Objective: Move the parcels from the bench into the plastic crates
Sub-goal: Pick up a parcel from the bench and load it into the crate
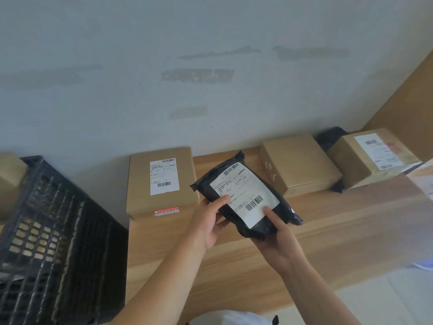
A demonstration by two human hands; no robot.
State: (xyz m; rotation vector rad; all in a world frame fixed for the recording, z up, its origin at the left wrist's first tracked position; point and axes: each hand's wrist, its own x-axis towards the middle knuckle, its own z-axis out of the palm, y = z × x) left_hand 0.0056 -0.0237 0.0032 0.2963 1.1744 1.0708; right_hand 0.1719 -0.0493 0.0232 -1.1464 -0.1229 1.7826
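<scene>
A pale rounded piece of clothing (pixel 225 317) sits at the bottom edge, closest to the lens, and 2 bare forearms reach up from beside it. The right hand (pixel 278 242) supports the near end of a black plastic mailer parcel (pixel 248 202) from below, its thumb pressed flat on the parcel's white shipping label (pixel 243 193). The left hand (pixel 206 221) grips the parcel's left edge, thumb on the label's left margin and the fingers curled underneath, so both sets of fingers are holding this 1 parcel. The parcel is lifted above the wooden table (pixel 328 231), tilted with its far end higher, and it has not reached a crate.

To the left, a black plastic crate (pixel 54 231) with lattice walls stands beside the table's end, with brown cardboard showing through its openings. A brown box (pixel 9 181) sits just behind the crate's far corner.

Further back on the table, against the grey wall (pixel 187 78), a labelled cardboard box (pixel 161 181) lies flat with a red sticker on its near face. To the right lies a plain cardboard box (pixel 300 163), then another labelled box (pixel 372 156) in the corner, with a dark bag (pixel 330 137) between and behind those 2.
</scene>
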